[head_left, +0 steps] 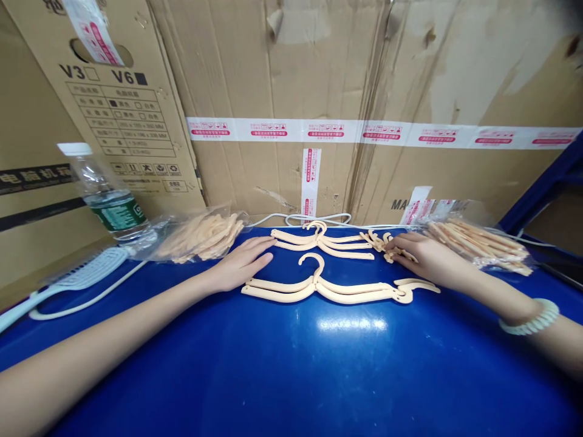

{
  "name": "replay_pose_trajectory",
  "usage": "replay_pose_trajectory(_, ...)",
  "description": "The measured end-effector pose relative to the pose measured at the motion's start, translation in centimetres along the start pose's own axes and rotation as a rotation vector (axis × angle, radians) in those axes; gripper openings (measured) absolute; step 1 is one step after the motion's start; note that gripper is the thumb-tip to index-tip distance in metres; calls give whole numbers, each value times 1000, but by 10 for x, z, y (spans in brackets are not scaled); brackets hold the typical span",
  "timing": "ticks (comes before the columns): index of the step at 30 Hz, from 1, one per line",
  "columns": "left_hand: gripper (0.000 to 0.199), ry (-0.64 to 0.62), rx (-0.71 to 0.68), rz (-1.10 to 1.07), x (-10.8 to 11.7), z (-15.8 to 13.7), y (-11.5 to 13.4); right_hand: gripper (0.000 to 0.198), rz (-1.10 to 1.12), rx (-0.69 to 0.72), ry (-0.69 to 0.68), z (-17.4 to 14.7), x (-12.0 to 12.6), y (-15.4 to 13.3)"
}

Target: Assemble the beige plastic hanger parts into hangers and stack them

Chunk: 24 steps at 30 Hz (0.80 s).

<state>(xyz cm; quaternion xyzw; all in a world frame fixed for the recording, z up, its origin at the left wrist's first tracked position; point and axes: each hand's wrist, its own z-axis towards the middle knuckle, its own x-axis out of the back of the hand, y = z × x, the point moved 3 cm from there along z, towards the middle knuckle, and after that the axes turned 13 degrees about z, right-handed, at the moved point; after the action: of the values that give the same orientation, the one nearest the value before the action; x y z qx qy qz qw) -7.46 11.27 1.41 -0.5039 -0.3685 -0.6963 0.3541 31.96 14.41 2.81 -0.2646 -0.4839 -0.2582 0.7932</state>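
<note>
My left hand (243, 262) lies on the table, fingers stretched and holding nothing, its tips at the left end of a stack of folding hangers (298, 244). These hangers are cream-coloured, with their hooks at the back. Closer to me lies another hanger (314, 290), its arms spread and its hook upward in view. At its right end are a loose hook (403, 295) and an arm-shaped piece (416, 283). My right hand (426, 258) bends its fingers over a small pile of hanger hooks (376, 240) and grips among them; its fingertips are partly hidden.
Clear bags of hanger pieces lie at left (200, 237) and right (478, 240). A water bottle (113, 206) and a pale blue hairbrush (91, 270) are at left. A white cable (268, 218) runs along the cardboard boxes (255, 73) behind the blue table (291, 364).
</note>
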Motion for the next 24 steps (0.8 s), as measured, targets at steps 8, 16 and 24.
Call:
replay_pose_trajectory(8, 39, 137, -22, -63, 3, 0, -9, 27, -46, -13, 3, -1, 6, 1)
replay_pose_trajectory(16, 23, 190, 12, -146, 6, 1, -11, 26, -46, -27, 212, 1, 22, -6)
replay_pose_trajectory(24, 18, 272, 169, -333, 10, -5, -7, 24, 116, -126, 634, -1, 42, -27)
